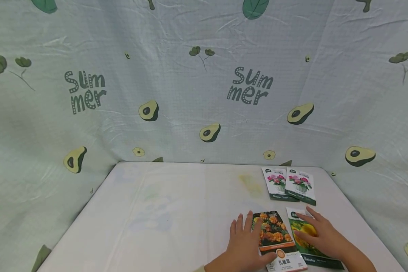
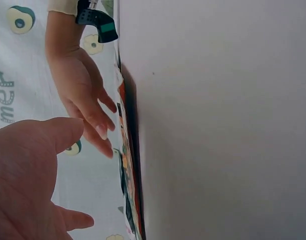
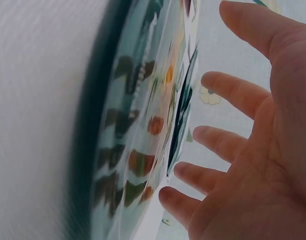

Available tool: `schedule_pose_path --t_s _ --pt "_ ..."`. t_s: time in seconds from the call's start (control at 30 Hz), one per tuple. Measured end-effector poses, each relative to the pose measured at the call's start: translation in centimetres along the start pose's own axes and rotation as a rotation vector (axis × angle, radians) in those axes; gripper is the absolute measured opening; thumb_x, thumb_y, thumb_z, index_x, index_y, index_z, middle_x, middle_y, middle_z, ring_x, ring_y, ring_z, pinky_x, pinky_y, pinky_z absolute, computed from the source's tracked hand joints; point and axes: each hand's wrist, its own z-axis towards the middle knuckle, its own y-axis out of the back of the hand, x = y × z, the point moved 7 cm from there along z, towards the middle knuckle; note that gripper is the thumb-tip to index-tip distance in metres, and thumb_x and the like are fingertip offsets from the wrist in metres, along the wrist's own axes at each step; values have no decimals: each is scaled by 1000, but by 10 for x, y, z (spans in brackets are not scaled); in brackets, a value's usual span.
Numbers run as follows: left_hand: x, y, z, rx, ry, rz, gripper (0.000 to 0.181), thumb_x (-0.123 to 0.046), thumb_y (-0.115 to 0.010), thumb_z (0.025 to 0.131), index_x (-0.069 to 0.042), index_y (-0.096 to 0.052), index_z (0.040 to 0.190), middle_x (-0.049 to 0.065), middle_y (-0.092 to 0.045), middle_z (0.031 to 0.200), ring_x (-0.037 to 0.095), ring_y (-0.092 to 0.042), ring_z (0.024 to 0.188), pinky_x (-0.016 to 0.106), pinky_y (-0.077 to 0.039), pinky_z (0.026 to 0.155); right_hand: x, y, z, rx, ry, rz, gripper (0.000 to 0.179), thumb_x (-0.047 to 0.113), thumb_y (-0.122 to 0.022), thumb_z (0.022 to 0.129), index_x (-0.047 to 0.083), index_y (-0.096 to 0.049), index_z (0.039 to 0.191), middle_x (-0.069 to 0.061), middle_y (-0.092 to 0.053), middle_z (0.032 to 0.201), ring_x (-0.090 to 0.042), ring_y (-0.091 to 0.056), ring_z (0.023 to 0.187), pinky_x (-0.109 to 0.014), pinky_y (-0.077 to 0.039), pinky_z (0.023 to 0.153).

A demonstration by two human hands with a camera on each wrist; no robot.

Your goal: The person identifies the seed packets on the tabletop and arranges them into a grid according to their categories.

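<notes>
In the head view, my left hand (image 1: 243, 241) lies along the left side of a packet with orange flowers (image 1: 275, 236), fingers spread and thumb over its lower part. My right hand (image 1: 326, 236) spreads its fingers over a green packet with a yellow picture (image 1: 308, 250), hiding part of it. The two packets lie side by side at the front right of the table. In the left wrist view, my left palm (image 2: 25, 175) shows with thumb extended. Separated, nearly straight fingers show on my right hand (image 3: 258, 140) beside glossy packets (image 3: 143, 125) in the right wrist view.
Two white packets with pink flowers, a left one (image 1: 275, 183) and a right one (image 1: 300, 185), overlap at the back right of the white table (image 1: 156, 219). A pale printed cloth (image 1: 176, 83) hangs behind the table and down its sides.
</notes>
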Motion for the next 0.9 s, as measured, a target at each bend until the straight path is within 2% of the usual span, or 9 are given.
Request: schedule_pose_path --t_s 0.13,0.3,0.47,0.9 --pt "-7 -8 7 30 22 17 92 -86 -56 82 -38 -34 158 -4 -23 170 31 -30 154 56 -32 119 1 -2 -1 12 3 6 80 63 -68 89 9 -55 147 -38 -25 158 -68 -30 135 -79 -41 91" --pt "-12 -16 14 86 45 3 83 -84 -58 82 -43 -40 153 -8 -26 168 30 -33 151 57 -33 118 2 -2 0 16 17 2 78 63 -69 88 11 -57 146 -38 -26 159 -68 -32 134 -79 -42 91" --pt "-21 -20 18 103 62 15 79 -81 -61 83 -43 -45 150 -10 -28 166 30 -34 151 57 -33 118 5 1 3 2 35 -8 79 63 -70 86 12 -58 145 -37 -28 159 -66 -33 135 -78 -41 93" --pt "-39 -23 25 118 6 46 78 -78 -62 85 -42 -41 152 -11 -28 166 27 -33 153 53 -35 117 8 -5 3 60 36 -26 77 60 -75 84 12 -61 143 -36 -36 155 -63 -39 133 -75 -42 96"
